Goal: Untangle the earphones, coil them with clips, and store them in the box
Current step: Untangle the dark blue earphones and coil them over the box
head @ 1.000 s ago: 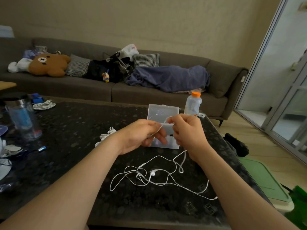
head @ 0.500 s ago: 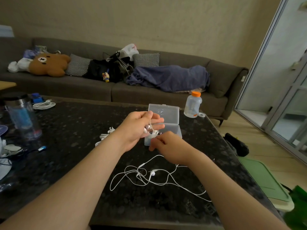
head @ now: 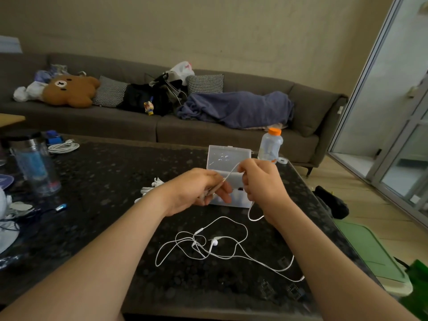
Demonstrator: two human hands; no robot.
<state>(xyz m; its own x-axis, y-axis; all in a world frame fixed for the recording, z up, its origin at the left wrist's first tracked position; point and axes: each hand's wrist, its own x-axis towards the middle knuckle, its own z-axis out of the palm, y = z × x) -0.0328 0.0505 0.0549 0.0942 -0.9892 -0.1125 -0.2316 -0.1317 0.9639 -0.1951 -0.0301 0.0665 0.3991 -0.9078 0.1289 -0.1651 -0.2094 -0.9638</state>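
Clear plastic box (head: 228,157) stands open on the dark speckled table (head: 115,181), lid tipped up on its far side; all bearings are taken from it. Your left hand (head: 196,191) sits just in front of the box's left half, fingers curled and pinching the white cord. Your right hand (head: 261,184) is raised in front of the box's right half, closed in a loose fist around the same cord. A short stretch of cord runs taut between the two hands, across the box's front wall. Below the right hand the cord drops in a small loop. The rest of the earphones (head: 214,243) lies in a loose tangle on the table, on your side of the box, one earbud showing in the middle of the loops. Nearer you and to the right of the box are small clear clips (head: 293,291), hard to make out. An orange-capped bottle (head: 269,144) stands just behind the box's right corner. A clear tumbler (head: 34,167) stands far left of the box.
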